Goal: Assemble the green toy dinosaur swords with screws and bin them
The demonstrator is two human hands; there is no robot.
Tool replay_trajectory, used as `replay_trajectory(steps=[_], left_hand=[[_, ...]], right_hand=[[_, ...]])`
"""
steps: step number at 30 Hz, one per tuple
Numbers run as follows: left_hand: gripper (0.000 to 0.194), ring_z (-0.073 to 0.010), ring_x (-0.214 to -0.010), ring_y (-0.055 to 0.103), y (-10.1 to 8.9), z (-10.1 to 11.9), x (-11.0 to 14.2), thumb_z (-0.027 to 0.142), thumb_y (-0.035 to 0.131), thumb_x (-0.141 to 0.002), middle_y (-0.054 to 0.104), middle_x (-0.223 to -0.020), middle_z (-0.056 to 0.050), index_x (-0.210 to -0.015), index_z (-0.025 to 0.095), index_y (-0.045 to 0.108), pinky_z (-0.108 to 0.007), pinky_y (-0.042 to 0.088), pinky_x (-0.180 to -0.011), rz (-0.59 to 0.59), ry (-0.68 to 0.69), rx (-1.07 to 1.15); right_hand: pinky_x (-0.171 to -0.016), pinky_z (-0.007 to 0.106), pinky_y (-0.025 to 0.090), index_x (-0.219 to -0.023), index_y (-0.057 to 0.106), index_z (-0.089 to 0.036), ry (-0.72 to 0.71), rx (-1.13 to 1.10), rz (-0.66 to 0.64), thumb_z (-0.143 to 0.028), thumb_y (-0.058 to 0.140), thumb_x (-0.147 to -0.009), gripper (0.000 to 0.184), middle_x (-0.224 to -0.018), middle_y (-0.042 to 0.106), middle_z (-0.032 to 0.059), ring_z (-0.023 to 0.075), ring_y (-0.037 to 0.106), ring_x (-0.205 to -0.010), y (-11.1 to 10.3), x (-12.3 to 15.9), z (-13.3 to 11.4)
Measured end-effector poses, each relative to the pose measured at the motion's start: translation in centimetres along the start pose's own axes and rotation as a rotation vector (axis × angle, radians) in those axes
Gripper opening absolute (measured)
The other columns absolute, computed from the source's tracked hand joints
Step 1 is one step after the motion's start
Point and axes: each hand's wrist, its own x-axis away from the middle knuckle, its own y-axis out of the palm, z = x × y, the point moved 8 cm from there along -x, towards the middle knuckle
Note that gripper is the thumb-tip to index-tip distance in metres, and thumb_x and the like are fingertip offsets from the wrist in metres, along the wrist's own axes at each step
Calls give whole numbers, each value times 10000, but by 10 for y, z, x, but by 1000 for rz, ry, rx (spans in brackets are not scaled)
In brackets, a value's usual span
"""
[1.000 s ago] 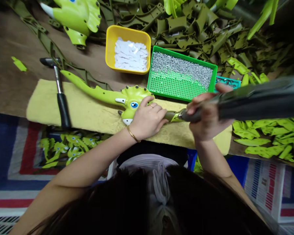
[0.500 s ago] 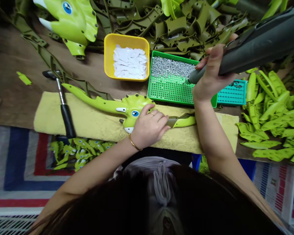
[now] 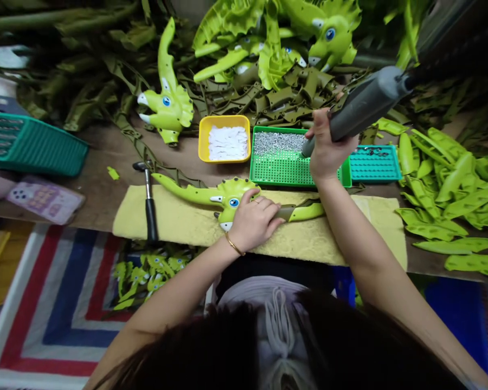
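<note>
My left hand [image 3: 255,221] rests over a lime-green dinosaur-head toy [image 3: 183,190] with a blue eye, its fingers wrapped on the head where the olive and green handle part [image 3: 307,212] begins. The toy lies flat on a yellow towel [image 3: 195,230]. In my right hand [image 3: 331,154] is a grey power screwdriver [image 3: 364,103], held slanting. Its tip points down into a green perforated tray [image 3: 282,169], near a heap of small silver screws [image 3: 274,143]; whether a screw sits on the tip cannot be made out.
A yellow tub [image 3: 204,141] holds white pieces. Beside the green tray is a teal tray [image 3: 376,172]. A hammer [image 3: 149,208] lies across the towel's left end. Green parts [image 3: 451,189] pile up at right, olive parts [image 3: 244,100] behind. A phone [image 3: 44,199] lies at far left.
The view has shifted, bringing more of the table's back and left side into sight. My left hand stays on the toy; the screwdriver tip stays over the screw tray.
</note>
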Motion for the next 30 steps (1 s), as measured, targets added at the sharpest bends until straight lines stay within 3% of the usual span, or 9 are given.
replay_trajectory(steps=[4,9,16,19,21,25,28,30], left_hand=[[244,-221,-848,670,3,-1,-1,352,576,-895,735,-871,-66,-982,160,699,-478,399,-1001,-19,-5,-6],[242,-224,-843,663,5,-3,-4,359,577,-888,742,-876,-63,-961,165,703,-483,379,-1009,-52,-38,18],[266,-230,-857,655,6,-3,-4,368,549,-900,735,-869,-66,-958,158,702,-487,370,-1014,-54,-28,8],[255,-226,-862,649,7,-3,-3,362,539,-901,732,-870,-62,-958,173,701,-483,370,-1017,-60,-25,14],[240,-224,-851,647,6,-4,-3,348,539,-899,730,-860,-59,-943,177,702,-484,373,-1018,-64,-30,19],[224,-232,-834,646,5,-5,-5,323,559,-890,731,-853,-74,-939,160,705,-500,388,-1013,-71,-30,52],[233,-228,-847,649,3,-2,-6,316,556,-903,729,-877,-74,-994,151,694,-511,386,-1033,-75,9,31],[229,-252,-982,638,-4,0,-3,302,557,-905,714,-1022,-98,-1033,157,678,-542,357,-1070,-47,42,4]], right_hand=[[-513,290,469,-1172,523,-354,-73,12,-3,-682,540,-806,492,-876,611,-13,83,500,-510,-17,7,-48],[-473,270,465,-1211,505,-398,-40,-37,-193,-605,560,-839,430,-882,585,-24,80,499,-476,-31,49,-90],[-409,240,428,-1097,622,-409,22,-171,-225,-504,689,-775,342,-785,581,-53,67,476,-439,-27,70,-82],[-510,284,505,-1079,621,-385,26,-139,-244,-543,716,-730,395,-713,543,-65,85,517,-484,-26,77,-74],[-530,300,519,-1111,583,-378,19,-104,-291,-569,707,-727,447,-707,543,-69,100,543,-517,-27,83,-74],[-418,255,451,-1153,589,-375,20,-140,-421,-477,714,-761,424,-765,633,-60,82,529,-467,-15,78,-83],[-378,247,394,-1121,605,-370,-81,-128,-203,-484,666,-809,338,-827,642,-57,64,504,-438,-10,46,-81],[-419,267,415,-1148,569,-355,-109,-32,-54,-568,598,-834,381,-866,611,-40,70,505,-471,-6,22,-63]])
